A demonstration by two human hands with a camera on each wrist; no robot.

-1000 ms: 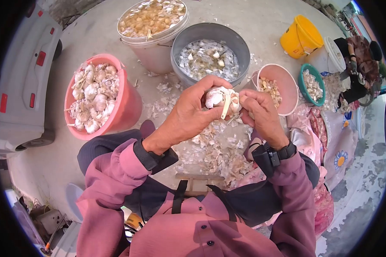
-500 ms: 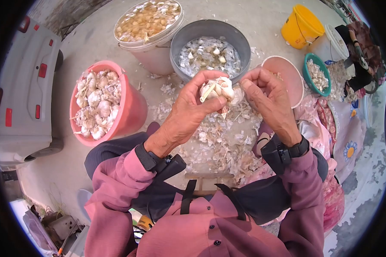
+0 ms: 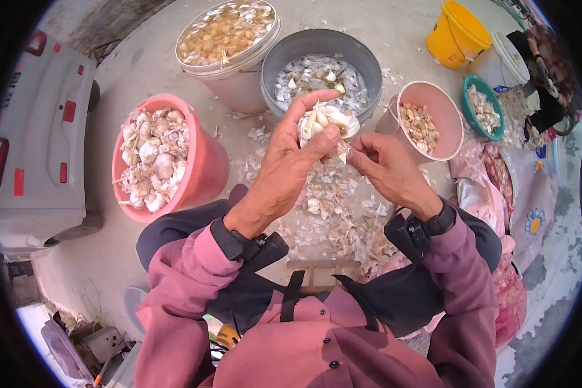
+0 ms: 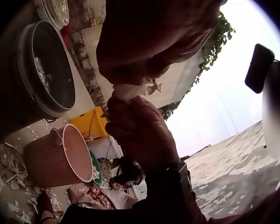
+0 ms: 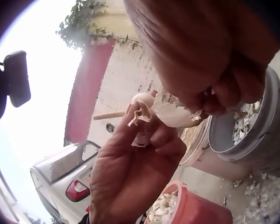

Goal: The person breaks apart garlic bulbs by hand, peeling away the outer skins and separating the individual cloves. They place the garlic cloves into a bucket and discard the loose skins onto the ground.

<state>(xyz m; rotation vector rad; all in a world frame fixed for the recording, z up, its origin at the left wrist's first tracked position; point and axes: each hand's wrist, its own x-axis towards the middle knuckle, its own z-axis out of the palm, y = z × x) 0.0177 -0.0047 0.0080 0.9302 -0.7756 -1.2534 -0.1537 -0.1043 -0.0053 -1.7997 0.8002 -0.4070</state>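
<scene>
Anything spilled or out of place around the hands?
Yes: papery off-white garlic skins litter the grey concrete floor beneath the left hand and right hand, scattered rather than collected, so they look spilled. Probably peeling waste; nothing else stands out.

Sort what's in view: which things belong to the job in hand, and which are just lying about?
Seem to belong:
- garlic bulb in the left grip
- pink bucket of whole bulbs
- light pink bucket of cloves
- gray tub holding cloves and skins
- loose skins on the ground

Seem incidental:
- yellow bucket
- silver vehicle
</scene>
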